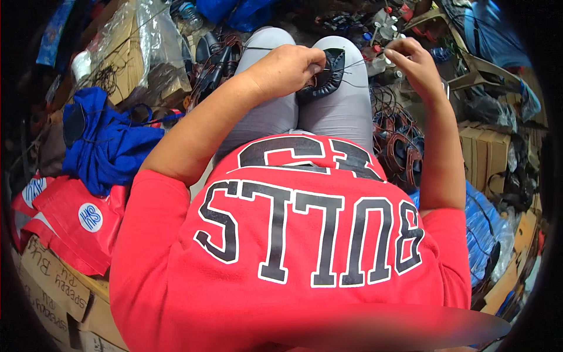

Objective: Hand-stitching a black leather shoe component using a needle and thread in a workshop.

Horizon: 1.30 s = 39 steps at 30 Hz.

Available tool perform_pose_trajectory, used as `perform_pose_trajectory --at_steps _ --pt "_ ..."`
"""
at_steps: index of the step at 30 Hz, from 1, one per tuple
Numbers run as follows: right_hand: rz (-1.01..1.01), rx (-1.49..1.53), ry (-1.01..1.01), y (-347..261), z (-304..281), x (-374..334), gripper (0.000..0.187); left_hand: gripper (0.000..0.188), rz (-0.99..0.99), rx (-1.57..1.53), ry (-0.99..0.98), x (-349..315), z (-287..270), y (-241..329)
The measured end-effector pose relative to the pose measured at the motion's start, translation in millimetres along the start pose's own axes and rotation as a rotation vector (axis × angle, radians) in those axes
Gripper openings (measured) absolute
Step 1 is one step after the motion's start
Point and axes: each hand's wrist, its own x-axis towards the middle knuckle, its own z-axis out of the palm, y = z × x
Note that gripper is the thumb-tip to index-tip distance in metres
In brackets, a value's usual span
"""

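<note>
A black leather shoe piece with a gathered, puckered edge rests on my lap, across the inner sides of my knees. Closed at its left side is my left hand, thumb and fingers pinched together; its fingers partly hide the piece. Dark thread stretches from the piece toward my right. Raised beyond my right knee, my right hand pinches the thread between thumb and forefinger. Another dark strand crosses my left knee near my left hand.
Dark shoes lie left of my knees, and brown strappy leather pieces are heaped at right. Blue cloth, a red bag and cardboard boxes crowd my left. Small bottles stand beyond my right knee.
</note>
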Motion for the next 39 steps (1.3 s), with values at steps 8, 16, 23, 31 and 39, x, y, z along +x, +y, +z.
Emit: perform_pose_trajectory --at_steps 8,16,23,31,39 --pt "-0.301 -0.531 -0.225 -62.0 34.2 6.3 0.017 0.006 0.001 0.15 -0.024 -0.1 -2.2 -6.2" --pt "-0.463 -0.678 -0.33 -41.0 44.5 13.1 0.004 0.007 0.115 0.283 -0.085 -19.4 -24.3 -26.1" --pt "0.193 0.245 -0.074 11.3 -32.9 -13.2 0.021 0.009 -0.236 -0.372 0.362 -91.7 -101.4 -56.2" --pt "-0.383 1.212 -0.336 -94.2 53.4 16.6 0.029 0.025 0.233 -1.165 -0.245 -29.0 -44.8 51.5" --pt "0.295 -0.209 -0.088 57.2 -51.1 -88.0 0.027 0.02 -0.367 0.426 0.399 -167.0 -240.1 -95.1"
